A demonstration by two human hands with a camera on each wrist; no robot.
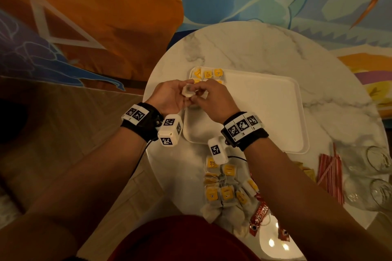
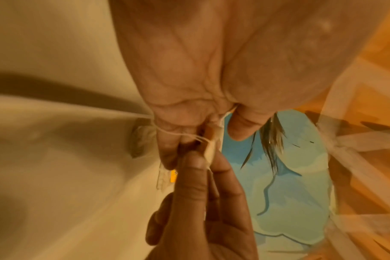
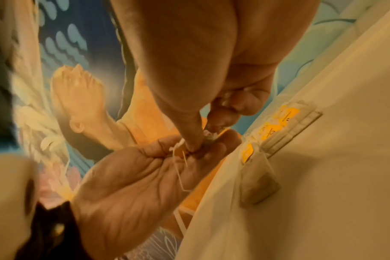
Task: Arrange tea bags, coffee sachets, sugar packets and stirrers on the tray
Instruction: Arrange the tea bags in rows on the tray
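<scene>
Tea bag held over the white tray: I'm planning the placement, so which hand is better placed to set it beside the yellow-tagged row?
Right, probably. The right hand pinches the pale paper tea bag from the tray side, over the white plastic tray; the left hand holds it from outside the tray's edge.

My right forearm (image 1: 297, 180) covers part of the loose tea bags (image 1: 224, 193) and sachets (image 1: 257, 218). The glasses (image 1: 379, 176) run off the edge.

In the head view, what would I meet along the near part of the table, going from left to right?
Loose tea bags → red coffee sachets → red stirrers → clear glasses.
</scene>
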